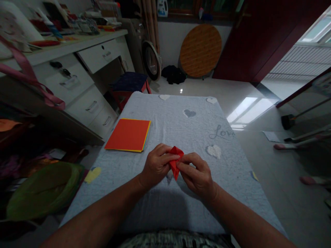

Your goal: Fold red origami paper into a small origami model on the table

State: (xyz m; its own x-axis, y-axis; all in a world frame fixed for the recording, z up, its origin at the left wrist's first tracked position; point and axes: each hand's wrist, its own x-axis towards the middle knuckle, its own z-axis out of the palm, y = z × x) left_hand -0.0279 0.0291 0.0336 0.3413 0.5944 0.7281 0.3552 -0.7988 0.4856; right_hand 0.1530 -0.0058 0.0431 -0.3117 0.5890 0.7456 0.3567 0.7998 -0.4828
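The left hand point(156, 166) pinches a small folded red paper point(174, 166), with the thumb on top. The right hand point(198, 175) has its finger and thumb tips on the other side of it, so both hands hold it. The paper has points at its top and bottom, and no words can be seen on it. It is over the cloth point(173, 110) on the table, near the person's tummy. The cloth is pale blue and has one word that I can read, "Love" point(221, 132), off to the right, with its end by the table's edge. Hearts are on the cloth too: a gray one point(190, 113), a white one point(214, 151) and a yellow one point(93, 175). To the left lies a flat stack point(128, 135), red on top, with yellow and a bit of blue peeking out. Past the table are a stool point(133, 81) with a dark blue top, a washer point(134, 32) with its round door open, and a big round board point(201, 50). High up stands a white bottle point(162, 8); its label is too small to read.
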